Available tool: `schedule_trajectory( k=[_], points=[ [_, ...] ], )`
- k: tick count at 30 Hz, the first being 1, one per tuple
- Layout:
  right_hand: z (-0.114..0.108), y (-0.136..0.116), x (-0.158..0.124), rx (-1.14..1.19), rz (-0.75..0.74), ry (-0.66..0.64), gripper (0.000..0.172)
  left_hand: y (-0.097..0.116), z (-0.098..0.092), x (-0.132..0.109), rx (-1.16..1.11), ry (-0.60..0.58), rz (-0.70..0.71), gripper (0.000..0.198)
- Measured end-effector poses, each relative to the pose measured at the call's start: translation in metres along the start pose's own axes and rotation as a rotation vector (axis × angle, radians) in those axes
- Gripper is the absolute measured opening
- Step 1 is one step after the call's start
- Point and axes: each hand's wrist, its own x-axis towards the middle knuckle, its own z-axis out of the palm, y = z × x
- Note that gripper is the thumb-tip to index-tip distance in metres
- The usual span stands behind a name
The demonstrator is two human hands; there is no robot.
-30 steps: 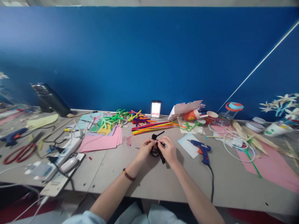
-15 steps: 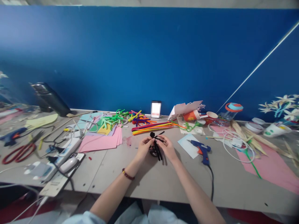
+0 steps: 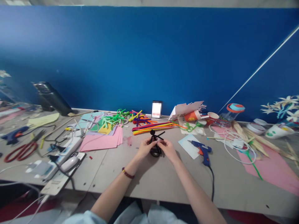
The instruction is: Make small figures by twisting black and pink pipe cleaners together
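Note:
Between my two hands stands a small black pipe-cleaner figure (image 3: 153, 133) with a round head, an arm strip slanting up to the right and a loop low down. My left hand (image 3: 147, 147) pinches its middle from the left. From the right, my right hand (image 3: 166, 147) closes its fingertips on the same middle part, its thumb close to the left thumb. My fingers hide most of the figure's body. Behind it lies a row of straight coloured pipe cleaners (image 3: 153, 127).
To the right a blue glue gun (image 3: 202, 151) rests partly on a pale blue sheet (image 3: 189, 146). Pink paper (image 3: 100, 142), a power strip (image 3: 64, 155) and red-handled scissors (image 3: 22, 152) lie left. Bent green pipe cleaners (image 3: 114, 118) and a phone (image 3: 156, 109) are at the back.
The figure has turned more upright, with its head clear above my fingers. Its black leg strips, which hung toward me, are now mostly behind my hands. Both hands have drawn closer together.

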Motion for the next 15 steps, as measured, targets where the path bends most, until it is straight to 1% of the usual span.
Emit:
schedule_trajectory(
  k=[3,5,11,15],
  points=[
    [0.0,0.001,0.001,-0.027,0.034,-0.012,0.032,0.0,-0.002,0.001,-0.024,-0.007,-0.042,0.038],
    [-0.001,0.002,0.001,-0.056,0.029,-0.008,0.033,0.002,-0.004,0.001,-0.011,-0.015,-0.055,0.037],
    [-0.003,0.002,-0.001,-0.201,-0.087,-0.001,0.03,0.011,-0.008,0.001,0.067,-0.025,-0.094,0.032],
    [-0.002,0.0,0.0,-0.157,-0.035,-0.01,0.03,0.016,-0.008,0.0,0.044,-0.004,-0.108,0.034]
  ],
)
